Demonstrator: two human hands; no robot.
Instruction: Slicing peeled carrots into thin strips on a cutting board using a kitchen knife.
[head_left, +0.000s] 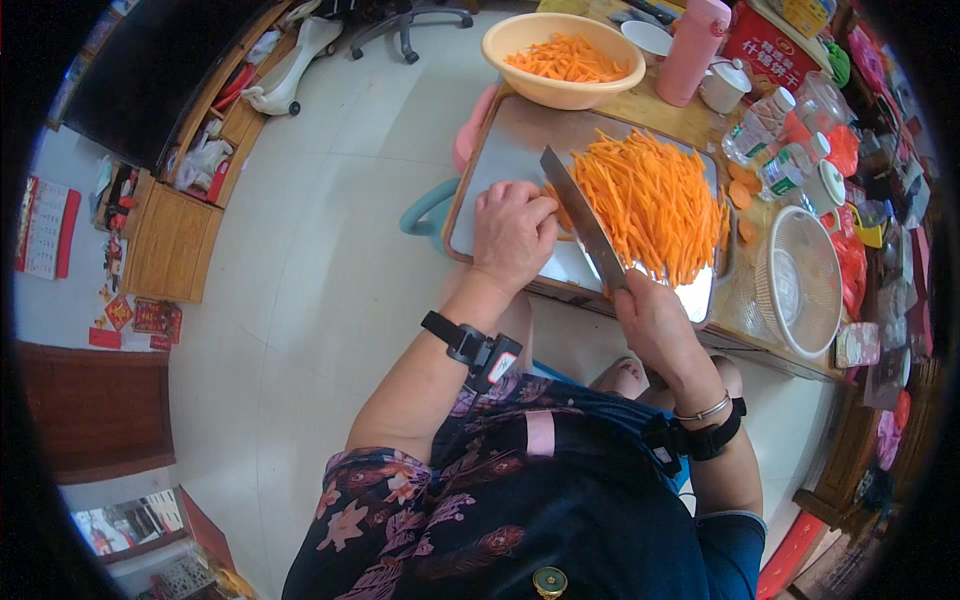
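My right hand grips the handle of a cleaver, whose broad blade slants up and to the left over a metal-faced cutting board. Curled on the board just left of the blade, my left hand presses on orange carrot pieces that it mostly hides. Against the blade's right side lies a large heap of carrot strips. More carrot strips fill part of a pale orange plastic bowl at the board's far edge.
Right of the board are carrot slices, a white plastic basket and plastic bottles. A pink thermos and a lidded white cup stand behind. A teal stool is left of the board, above the tiled floor.
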